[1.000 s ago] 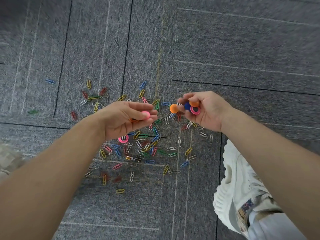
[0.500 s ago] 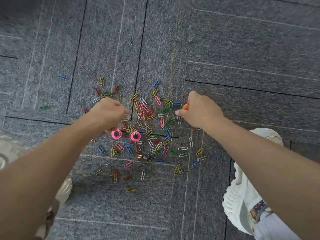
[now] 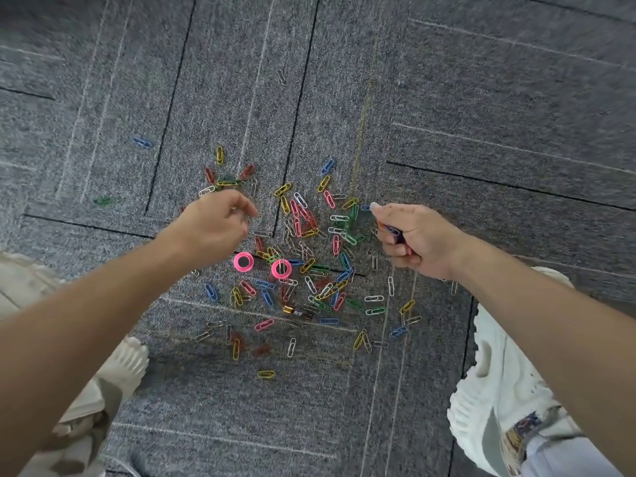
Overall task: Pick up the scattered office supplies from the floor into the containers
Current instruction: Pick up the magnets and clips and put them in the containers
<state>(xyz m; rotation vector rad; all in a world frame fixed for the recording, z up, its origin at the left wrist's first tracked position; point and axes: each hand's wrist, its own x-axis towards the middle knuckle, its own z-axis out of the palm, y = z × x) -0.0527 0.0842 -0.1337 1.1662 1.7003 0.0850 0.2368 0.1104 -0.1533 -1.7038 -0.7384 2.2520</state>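
Head view: paper clips (image 3: pixel 336 244) of many colours lie scattered on the grey carpet floor (image 3: pixel 447 98), with two pink magnets (image 3: pixel 243 262) and a small battery (image 3: pixel 297 312) among them. The left hand (image 3: pixel 216 225) hangs over their left edge, fingers curled down; I cannot tell whether they hold anything. The right hand (image 3: pixel 416 239), at the right edge, clenches coloured pieces (image 3: pixel 390 231).

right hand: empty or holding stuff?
Holding. The right hand has its fingers curled round a few coloured paper clips, which show beside the thumb. Anything deeper in the fist is hidden.
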